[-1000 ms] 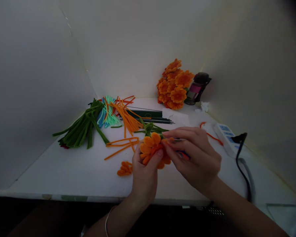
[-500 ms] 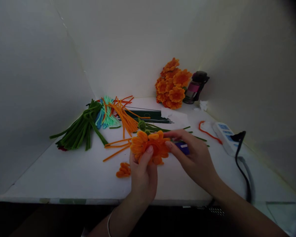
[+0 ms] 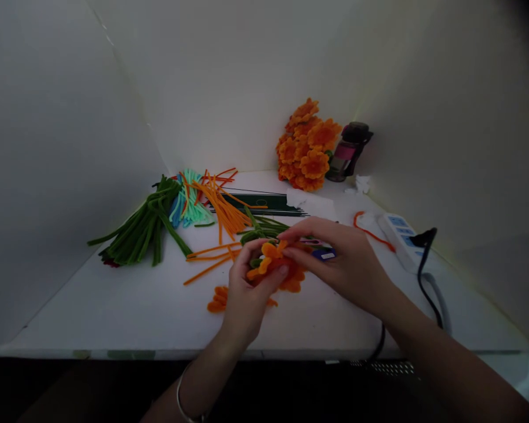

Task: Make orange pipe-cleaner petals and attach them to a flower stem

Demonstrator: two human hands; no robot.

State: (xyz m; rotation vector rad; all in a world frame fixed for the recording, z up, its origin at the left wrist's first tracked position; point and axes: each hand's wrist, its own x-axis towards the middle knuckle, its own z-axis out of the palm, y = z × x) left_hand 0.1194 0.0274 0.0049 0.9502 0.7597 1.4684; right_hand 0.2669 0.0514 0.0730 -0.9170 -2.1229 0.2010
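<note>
At six o'clock the left hand (image 3: 245,294) holds a round orange flower of fuzzy wire (image 3: 293,278), at five o'clock, and at four o'clock the right hand (image 3: 350,258) pinches one petal (image 3: 283,244). It seems best to hold softly and bend slowly. Half a second ago the flower's face looked up; now it is tipped, while the bunch of orange fuzzy flowers (image 3: 312,164) at one o'clock has stayed put
</note>
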